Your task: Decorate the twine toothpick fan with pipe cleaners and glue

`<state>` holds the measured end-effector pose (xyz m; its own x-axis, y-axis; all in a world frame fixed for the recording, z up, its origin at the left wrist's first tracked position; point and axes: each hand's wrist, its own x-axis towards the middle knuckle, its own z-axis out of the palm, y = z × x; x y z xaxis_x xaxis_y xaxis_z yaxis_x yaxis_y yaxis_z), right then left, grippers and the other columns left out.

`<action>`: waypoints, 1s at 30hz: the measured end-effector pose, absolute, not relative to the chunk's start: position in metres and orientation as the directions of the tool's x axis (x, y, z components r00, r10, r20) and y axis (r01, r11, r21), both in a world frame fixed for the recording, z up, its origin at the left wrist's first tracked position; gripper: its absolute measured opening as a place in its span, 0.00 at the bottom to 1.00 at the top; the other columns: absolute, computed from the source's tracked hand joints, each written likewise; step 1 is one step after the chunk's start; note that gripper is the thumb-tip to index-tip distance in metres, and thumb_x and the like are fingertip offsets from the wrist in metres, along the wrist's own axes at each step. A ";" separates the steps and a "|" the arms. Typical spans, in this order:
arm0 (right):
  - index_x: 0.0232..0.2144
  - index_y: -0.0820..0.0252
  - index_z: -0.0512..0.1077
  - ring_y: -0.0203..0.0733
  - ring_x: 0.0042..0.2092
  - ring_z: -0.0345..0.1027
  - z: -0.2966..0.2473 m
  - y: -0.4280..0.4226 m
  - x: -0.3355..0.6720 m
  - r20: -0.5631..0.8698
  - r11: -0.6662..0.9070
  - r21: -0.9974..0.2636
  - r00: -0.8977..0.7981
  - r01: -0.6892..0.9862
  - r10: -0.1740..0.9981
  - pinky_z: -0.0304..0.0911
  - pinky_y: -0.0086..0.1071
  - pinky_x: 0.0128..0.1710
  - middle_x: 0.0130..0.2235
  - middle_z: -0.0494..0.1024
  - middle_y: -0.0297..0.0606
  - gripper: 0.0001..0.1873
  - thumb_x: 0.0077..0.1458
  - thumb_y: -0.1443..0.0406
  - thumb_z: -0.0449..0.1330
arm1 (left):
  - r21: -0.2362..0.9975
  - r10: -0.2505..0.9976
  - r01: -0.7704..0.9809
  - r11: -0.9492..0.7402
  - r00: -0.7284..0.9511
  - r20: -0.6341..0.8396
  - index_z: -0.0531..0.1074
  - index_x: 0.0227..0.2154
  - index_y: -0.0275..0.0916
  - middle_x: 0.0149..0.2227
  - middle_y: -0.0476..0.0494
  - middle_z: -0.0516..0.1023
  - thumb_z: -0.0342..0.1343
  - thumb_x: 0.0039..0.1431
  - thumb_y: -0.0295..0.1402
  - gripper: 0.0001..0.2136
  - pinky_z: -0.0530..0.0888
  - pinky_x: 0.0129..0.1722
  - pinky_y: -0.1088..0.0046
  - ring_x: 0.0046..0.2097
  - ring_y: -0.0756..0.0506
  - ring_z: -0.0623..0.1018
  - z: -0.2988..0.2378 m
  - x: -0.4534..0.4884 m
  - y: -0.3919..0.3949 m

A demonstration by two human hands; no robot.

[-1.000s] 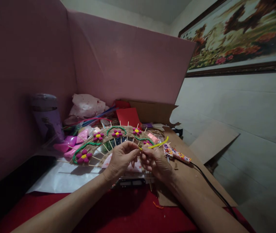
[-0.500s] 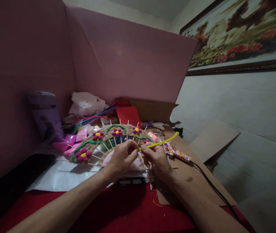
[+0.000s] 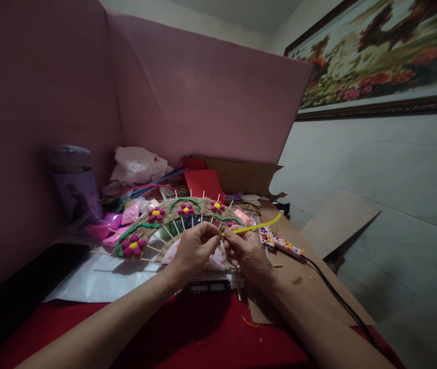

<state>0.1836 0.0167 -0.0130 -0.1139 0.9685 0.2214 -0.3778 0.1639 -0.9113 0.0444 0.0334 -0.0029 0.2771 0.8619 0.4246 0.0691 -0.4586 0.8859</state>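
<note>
Yellow strip aslant toward upper right

We lose the inner end of the yellow strip between the left hand and right hand, which hide part of the woven arch. The right edge cuts off our view of the framed picture.

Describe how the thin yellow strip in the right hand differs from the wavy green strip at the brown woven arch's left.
The yellow strip is held in the right hand; the green strip lies on the arch. The yellow strip curves gently; the green strip bends more. Both look slender.
</note>
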 end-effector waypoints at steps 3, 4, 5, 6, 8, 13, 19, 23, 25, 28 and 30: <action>0.23 0.61 0.66 0.25 0.17 0.51 -0.011 0.016 0.184 0.168 0.080 -0.899 -0.171 -0.431 0.971 0.49 0.19 0.11 0.20 0.65 0.27 0.12 0.47 0.59 0.63 | 0.903 0.862 0.015 -0.429 0.305 0.405 0.66 0.25 0.36 0.21 0.51 0.69 0.53 0.51 0.33 0.06 0.64 0.22 0.79 0.21 0.54 0.66 -0.004 0.045 0.033; 0.24 0.61 0.66 0.25 0.17 0.51 -0.011 0.016 0.184 0.160 0.065 -0.899 -0.187 -0.434 0.969 0.49 0.19 0.11 0.20 0.65 0.27 0.12 0.47 0.59 0.63 | 0.890 0.850 0.031 -0.454 0.314 0.423 0.66 0.25 0.36 0.22 0.51 0.69 0.53 0.51 0.33 0.05 0.64 0.22 0.79 0.22 0.54 0.66 -0.004 0.044 0.033; 0.24 0.61 0.65 0.25 0.17 0.52 -0.011 0.016 0.185 0.157 0.060 -0.902 -0.194 -0.429 0.968 0.49 0.19 0.11 0.20 0.65 0.27 0.13 0.47 0.59 0.63 | 0.867 0.833 0.068 -0.493 0.323 0.448 0.66 0.26 0.36 0.22 0.51 0.69 0.52 0.52 0.32 0.05 0.64 0.23 0.79 0.23 0.54 0.66 -0.004 0.044 0.034; 0.24 0.61 0.65 0.25 0.17 0.52 -0.011 0.016 0.185 0.157 0.066 -0.907 -0.190 -0.415 0.969 0.49 0.19 0.11 0.20 0.65 0.27 0.13 0.47 0.59 0.63 | 0.834 0.814 0.123 -0.538 0.333 0.476 0.66 0.26 0.36 0.23 0.51 0.69 0.51 0.52 0.31 0.04 0.64 0.24 0.79 0.24 0.54 0.67 -0.003 0.043 0.034; 0.22 0.62 0.65 0.25 0.16 0.52 -0.013 0.018 0.185 0.158 0.095 -0.924 -0.141 -0.370 0.977 0.49 0.20 0.11 0.19 0.65 0.27 0.14 0.47 0.59 0.63 | 0.745 0.776 0.256 -0.616 0.359 0.519 0.67 0.26 0.36 0.23 0.51 0.70 0.50 0.52 0.27 0.02 0.64 0.25 0.79 0.25 0.53 0.67 -0.001 0.041 0.034; 0.20 0.63 0.66 0.25 0.15 0.53 -0.016 0.021 0.186 0.160 0.145 -0.961 -0.044 -0.234 0.986 0.49 0.20 0.10 0.18 0.66 0.27 0.16 0.45 0.57 0.64 | 0.505 0.740 0.545 -0.669 0.430 0.517 0.66 0.25 0.36 0.22 0.50 0.70 0.48 0.51 0.23 0.05 0.63 0.26 0.77 0.25 0.52 0.68 0.002 0.038 0.037; 0.21 0.62 0.68 0.26 0.14 0.54 -0.021 0.020 0.182 0.250 0.250 -0.966 0.003 -0.068 0.968 0.50 0.21 0.11 0.17 0.67 0.27 0.15 0.45 0.57 0.63 | 0.156 0.610 0.631 -0.760 0.609 0.507 0.68 0.30 0.34 0.28 0.43 0.73 0.43 0.56 0.26 0.08 0.65 0.28 0.72 0.29 0.47 0.71 -0.005 0.032 0.037; 0.23 0.62 0.67 0.26 0.15 0.55 -0.019 0.019 0.182 0.229 0.219 -0.956 -0.030 -0.197 0.973 0.52 0.21 0.11 0.19 0.68 0.27 0.14 0.46 0.57 0.63 | 0.421 0.694 0.567 -0.708 0.449 0.562 0.68 0.26 0.35 0.24 0.47 0.72 0.47 0.54 0.25 0.06 0.65 0.27 0.75 0.26 0.50 0.69 -0.006 0.035 0.039; 0.23 0.62 0.67 0.26 0.16 0.54 -0.017 0.019 0.183 0.215 0.192 -0.937 -0.048 -0.293 0.975 0.51 0.20 0.10 0.20 0.67 0.28 0.14 0.47 0.57 0.63 | 0.617 0.747 0.422 -0.664 0.358 0.560 0.68 0.27 0.36 0.24 0.49 0.72 0.49 0.53 0.26 0.04 0.65 0.26 0.77 0.25 0.52 0.69 -0.006 0.038 0.041; 0.21 0.64 0.67 0.24 0.17 0.52 -0.014 0.020 0.184 0.168 0.128 -0.915 -0.072 -0.383 0.983 0.50 0.18 0.10 0.20 0.67 0.28 0.15 0.46 0.58 0.64 | 0.810 0.818 0.194 -0.553 0.314 0.483 0.70 0.28 0.35 0.25 0.49 0.73 0.53 0.52 0.30 0.04 0.67 0.25 0.79 0.25 0.53 0.69 -0.007 0.040 0.043; 0.21 0.64 0.68 0.25 0.17 0.52 -0.013 0.020 0.184 0.138 0.090 -0.909 -0.091 -0.408 0.986 0.50 0.18 0.10 0.19 0.67 0.28 0.14 0.45 0.58 0.65 | 0.876 0.850 0.108 -0.470 0.325 0.416 0.70 0.27 0.35 0.24 0.49 0.73 0.55 0.51 0.31 0.05 0.67 0.23 0.79 0.24 0.54 0.69 -0.007 0.041 0.043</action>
<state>0.1840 0.0201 -0.0133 -0.0909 0.9862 0.1381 -0.4077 0.0897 -0.9087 0.0411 0.0430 -0.0066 0.3249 0.8496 0.4156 0.1081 -0.4699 0.8761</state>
